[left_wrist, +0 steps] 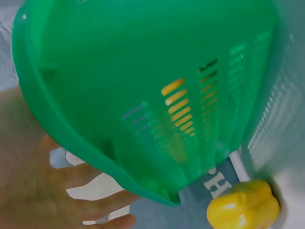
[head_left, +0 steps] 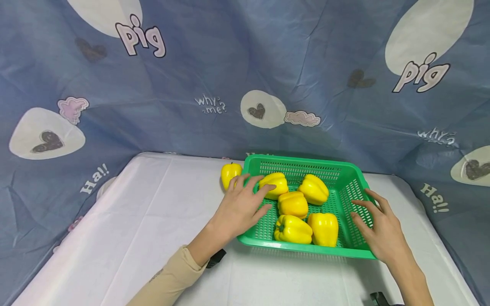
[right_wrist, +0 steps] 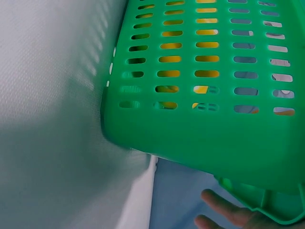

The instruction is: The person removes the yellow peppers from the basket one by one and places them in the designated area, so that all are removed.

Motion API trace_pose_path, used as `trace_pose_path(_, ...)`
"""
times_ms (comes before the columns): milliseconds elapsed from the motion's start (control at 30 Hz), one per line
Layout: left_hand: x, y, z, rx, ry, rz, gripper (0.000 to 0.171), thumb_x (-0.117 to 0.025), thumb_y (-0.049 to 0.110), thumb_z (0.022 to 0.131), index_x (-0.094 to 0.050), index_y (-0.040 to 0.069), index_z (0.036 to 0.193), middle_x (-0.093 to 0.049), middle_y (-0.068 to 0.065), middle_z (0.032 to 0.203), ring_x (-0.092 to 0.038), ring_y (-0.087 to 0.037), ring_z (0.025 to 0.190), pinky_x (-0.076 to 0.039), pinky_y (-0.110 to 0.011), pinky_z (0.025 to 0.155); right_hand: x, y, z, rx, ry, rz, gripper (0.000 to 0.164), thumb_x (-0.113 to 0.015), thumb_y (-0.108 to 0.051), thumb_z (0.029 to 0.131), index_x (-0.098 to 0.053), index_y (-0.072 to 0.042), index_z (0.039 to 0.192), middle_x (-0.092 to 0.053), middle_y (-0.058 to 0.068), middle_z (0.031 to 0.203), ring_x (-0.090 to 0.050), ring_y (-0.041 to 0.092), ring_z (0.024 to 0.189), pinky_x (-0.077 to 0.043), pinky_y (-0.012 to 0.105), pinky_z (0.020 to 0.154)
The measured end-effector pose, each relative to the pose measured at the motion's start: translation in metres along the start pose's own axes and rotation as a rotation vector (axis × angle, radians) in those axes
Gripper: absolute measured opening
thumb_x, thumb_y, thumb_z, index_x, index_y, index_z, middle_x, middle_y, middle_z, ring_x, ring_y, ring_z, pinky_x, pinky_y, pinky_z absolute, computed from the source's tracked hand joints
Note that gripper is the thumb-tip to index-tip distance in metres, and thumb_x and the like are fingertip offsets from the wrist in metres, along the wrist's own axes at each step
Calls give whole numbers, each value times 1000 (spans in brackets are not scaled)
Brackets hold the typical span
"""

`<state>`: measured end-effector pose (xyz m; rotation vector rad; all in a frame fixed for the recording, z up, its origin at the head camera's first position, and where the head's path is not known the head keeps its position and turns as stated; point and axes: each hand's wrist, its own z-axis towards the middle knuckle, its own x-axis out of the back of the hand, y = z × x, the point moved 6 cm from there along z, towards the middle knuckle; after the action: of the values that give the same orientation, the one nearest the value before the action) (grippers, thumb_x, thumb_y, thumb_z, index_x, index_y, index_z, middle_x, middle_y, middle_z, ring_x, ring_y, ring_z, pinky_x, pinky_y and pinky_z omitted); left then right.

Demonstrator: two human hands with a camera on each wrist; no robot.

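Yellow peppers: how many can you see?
6: in the green basket, two peppers at the back, one in the middle, two along the front; one outside, on the white table left of the basket, partly hidden by the left hand.

We see one green rectangular plastic basket, open-topped, with slotted walls. Inside it, we count five glossy yellow bell peppers: one central, the others around it at 10, 2, 4 and 6 o'clock. The 6 o'clock pepper lies sideways, stem toward 9 o'clock. We locate a sixth pepper outside, just beside the basket at 10 o'clock, stem up.
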<state>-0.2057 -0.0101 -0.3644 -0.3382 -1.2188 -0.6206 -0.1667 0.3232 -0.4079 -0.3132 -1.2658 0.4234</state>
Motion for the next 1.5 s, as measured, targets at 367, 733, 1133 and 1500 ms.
trace_pose_path(367, 0, 25, -4, -45, -75, 10, 45, -69, 47, 105, -63, 31, 147, -60, -11, 155, -55, -46, 145, -46, -64, 120, 0, -1, -1, -4, -2, -2, 36, -63, -26, 109, -68, -4, 138, -35, 28, 168, -51, 64, 132, -48, 77, 91)
trace_pose_path(733, -13, 42, -3, -85, -177, 46, 52, -70, 52, 102, -59, 33, 150, -61, -7, 155, -56, -44, 144, -46, -56, 121, -1, 1, -1, -1, -10, 0, 37, -63, -27, 109, -67, -5, 139, -34, 27, 169, -52, 65, 130, -49, 76, 89)
trace_pose_path(1133, -20, 52, -2, -108, -221, 55, 61, -80, 53, 93, -59, 35, 148, -60, -6, 155, -59, -37, 139, -50, -52, 117, -1, 0, 0, 2, -14, -9, 37, -63, -26, 110, -67, -5, 139, -34, 28, 169, -54, 64, 128, -50, 75, 87)
trace_pose_path(1500, -26, 58, 3, -156, -204, 99, 68, -85, 55, 86, -59, 36, 146, -65, -3, 148, -63, -32, 131, -50, -46, 114, -1, 0, 0, 3, -7, -9, 36, -63, -26, 109, -67, -5, 138, -34, 27, 169, -53, 64, 130, -49, 76, 89)
